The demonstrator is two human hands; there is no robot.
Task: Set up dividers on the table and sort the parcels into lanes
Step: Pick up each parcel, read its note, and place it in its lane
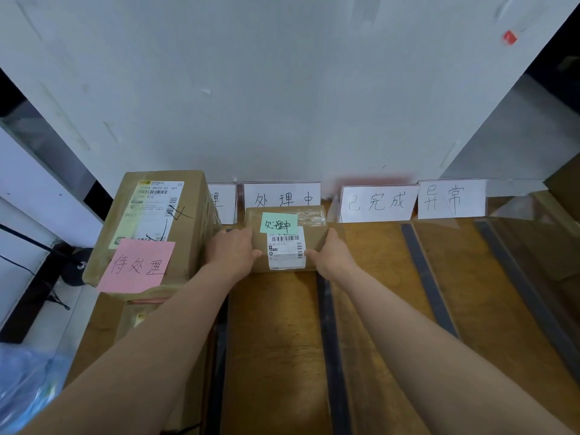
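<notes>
Cardboard parcel (284, 243), green note, being clamped betw. left hand (233, 249) & right hand (334, 254) in 2nd lane; dividers (326, 309) standing, 3rd/4th lanes awaiting parcels.

Single head-worn wide-angle view, looking forward and steeply down over the wooden table (276, 340). Both forearms are reaching up from the bottom edge; the white wall (282, 89) is filling the upper frame, close ahead.

Parcel-sorting station: labelled cartons (150, 227), handwritten lane signs (378, 203), clear dividers (430, 277) on wooden table (276, 340).
</notes>
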